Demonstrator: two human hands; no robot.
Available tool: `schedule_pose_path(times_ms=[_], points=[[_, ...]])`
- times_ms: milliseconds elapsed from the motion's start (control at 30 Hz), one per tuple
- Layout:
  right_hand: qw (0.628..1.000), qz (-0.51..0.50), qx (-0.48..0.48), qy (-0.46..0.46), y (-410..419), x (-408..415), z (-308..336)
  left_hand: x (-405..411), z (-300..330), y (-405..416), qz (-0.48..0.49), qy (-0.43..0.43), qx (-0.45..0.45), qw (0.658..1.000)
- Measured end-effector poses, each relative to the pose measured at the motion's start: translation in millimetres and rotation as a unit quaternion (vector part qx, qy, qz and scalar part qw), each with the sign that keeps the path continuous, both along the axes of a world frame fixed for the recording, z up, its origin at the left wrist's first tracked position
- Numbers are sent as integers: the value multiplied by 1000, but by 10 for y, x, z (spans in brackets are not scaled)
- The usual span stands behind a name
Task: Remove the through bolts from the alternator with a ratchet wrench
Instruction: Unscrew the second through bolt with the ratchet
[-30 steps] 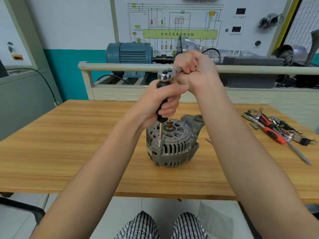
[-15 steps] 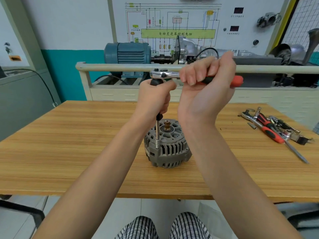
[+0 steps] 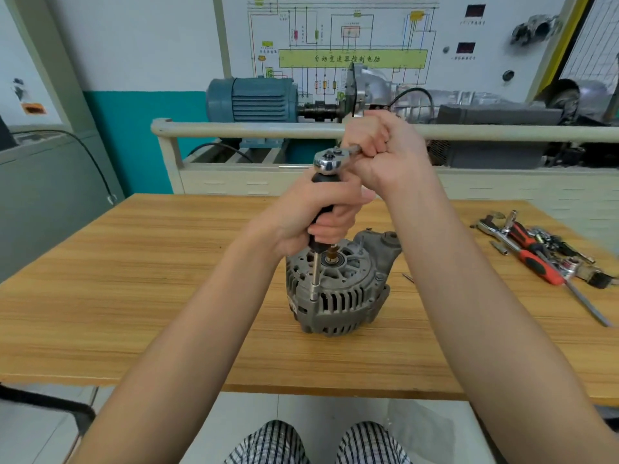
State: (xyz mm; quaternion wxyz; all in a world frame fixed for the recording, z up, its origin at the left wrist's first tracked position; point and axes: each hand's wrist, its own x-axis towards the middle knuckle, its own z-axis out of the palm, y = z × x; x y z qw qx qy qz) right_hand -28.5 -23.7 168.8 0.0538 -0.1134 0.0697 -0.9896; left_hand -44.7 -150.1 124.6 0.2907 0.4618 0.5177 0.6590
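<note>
Alternator (image 3: 338,293) stands loose on the worktop (image 3: 134,296); your left grip (image 3: 321,212) clamps the extension (image 3: 315,279), right grip (image 3: 382,155) clamps the ratchet (image 3: 330,162). A hard pull toward 3 o'clock may tip it.

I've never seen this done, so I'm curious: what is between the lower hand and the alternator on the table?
In the head view, a thin metal extension shaft runs down from the black grip in the left hand to the rim of the alternator, where its socket end sits.
</note>
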Motion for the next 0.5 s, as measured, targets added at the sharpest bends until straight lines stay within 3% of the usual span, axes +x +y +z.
schedule_pose_path(times_ms=[133, 300, 400, 500], points=[[980, -197, 14, 0, -47, 121, -29, -18, -9, 34, 138, -31, 13, 990], [896, -424, 85, 99, -387, 468, -180, 28, -43, 115, 302, -35, 30, 952], [878, -445, 99, 146, -498, 547, -211, 36, -58, 51, 282, -8, 36, 959], [911, -383, 87, 123, -396, 502, -143, -2, -55, -67, 156, 14, 53, 986]])
